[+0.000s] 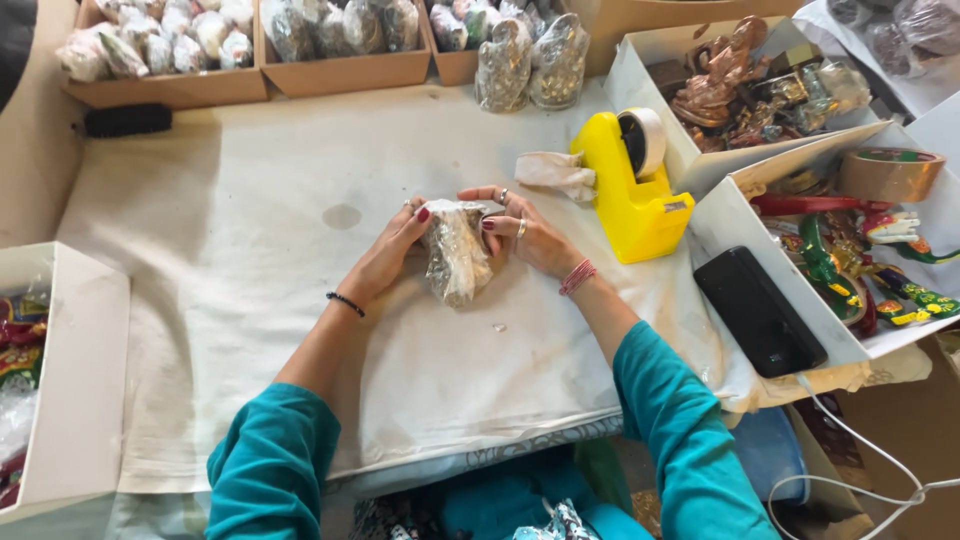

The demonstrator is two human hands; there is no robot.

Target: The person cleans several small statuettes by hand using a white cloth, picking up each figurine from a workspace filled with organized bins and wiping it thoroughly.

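Hands are meeting at centre of the cream cloth-covered surface (pixel 250 230). Left hand (pixel 392 252) and right hand (pixel 530 238) are both grasping a small metallic figurine wrapped in clear plastic (pixel 457 252), fingers (pixel 492 224) curling round its top from either side; its lower end is resting on the cloth. Yellow plastic tape dispenser (pixel 628 190) is standing at 2 o'clock from the figurine, near the right hand. Crumpled white cloth scrap (pixel 556 172) is lying just beside the dispenser, at its 9 o'clock.
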